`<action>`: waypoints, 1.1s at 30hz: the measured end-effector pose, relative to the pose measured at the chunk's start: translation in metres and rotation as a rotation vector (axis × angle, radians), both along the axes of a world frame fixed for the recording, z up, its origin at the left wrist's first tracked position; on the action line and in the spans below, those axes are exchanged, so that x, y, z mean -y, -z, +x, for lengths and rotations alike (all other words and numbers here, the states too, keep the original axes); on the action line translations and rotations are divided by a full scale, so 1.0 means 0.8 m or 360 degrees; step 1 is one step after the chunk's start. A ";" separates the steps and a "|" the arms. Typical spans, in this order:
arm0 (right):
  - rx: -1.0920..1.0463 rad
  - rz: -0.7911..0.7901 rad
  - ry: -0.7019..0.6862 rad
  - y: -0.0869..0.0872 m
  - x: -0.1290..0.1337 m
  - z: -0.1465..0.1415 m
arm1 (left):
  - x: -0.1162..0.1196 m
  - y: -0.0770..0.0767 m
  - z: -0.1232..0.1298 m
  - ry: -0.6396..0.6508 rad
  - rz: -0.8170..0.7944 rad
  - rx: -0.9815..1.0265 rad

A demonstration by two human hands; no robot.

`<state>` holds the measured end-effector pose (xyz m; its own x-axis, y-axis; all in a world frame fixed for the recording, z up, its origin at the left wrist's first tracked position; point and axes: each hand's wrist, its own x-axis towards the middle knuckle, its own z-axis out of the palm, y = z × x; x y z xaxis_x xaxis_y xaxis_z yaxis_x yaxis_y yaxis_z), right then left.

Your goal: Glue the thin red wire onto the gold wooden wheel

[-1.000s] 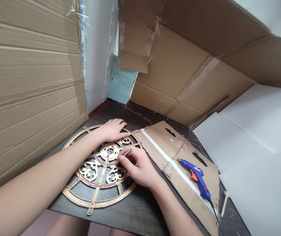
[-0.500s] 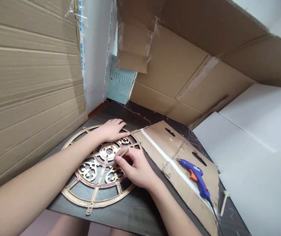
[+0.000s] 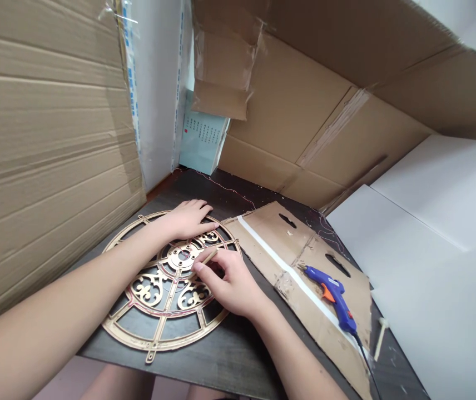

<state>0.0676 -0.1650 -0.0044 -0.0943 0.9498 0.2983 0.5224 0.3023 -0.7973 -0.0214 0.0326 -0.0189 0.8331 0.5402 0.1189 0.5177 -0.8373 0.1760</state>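
Note:
A round, gold-toned openwork frame (image 3: 163, 320) with scroll ornaments and reddish thin wires along its rings lies flat on the dark table. My left hand (image 3: 190, 218) rests on its far rim, fingers stretched out and holding nothing. Over the frame's right half, close to the centre ring, my right hand (image 3: 227, 280) is closed on a thin light-coloured stick (image 3: 209, 256) held in a pinch. The stick's lower end is near the frame; whether it touches cannot be made out.
Right of the frame, a flat cardboard sheet (image 3: 263, 228) carries a blue glue gun (image 3: 333, 297) with an orange trigger and trailing cord. A small pale stick (image 3: 381, 339) lies beyond it. Cardboard walls surround the table; a light-blue booklet (image 3: 203, 141) stands at the back.
The view has shifted slightly. Both hands keep nearly the same places on the frame, and the stick stays in my right hand.

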 end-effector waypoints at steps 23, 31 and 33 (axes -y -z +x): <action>-0.0515 -0.0276 0.0101 0.011 -0.006 0.002 | 0.002 -0.001 0.001 -0.0028 -0.0026 0.0002; -0.0211 -0.0181 0.0180 0.010 -0.006 0.001 | 0.002 0.000 -0.001 -0.0036 -0.0020 0.0004; -0.0179 -0.0147 0.0179 0.010 -0.005 0.000 | 0.002 -0.001 -0.001 -0.0033 -0.0020 -0.0007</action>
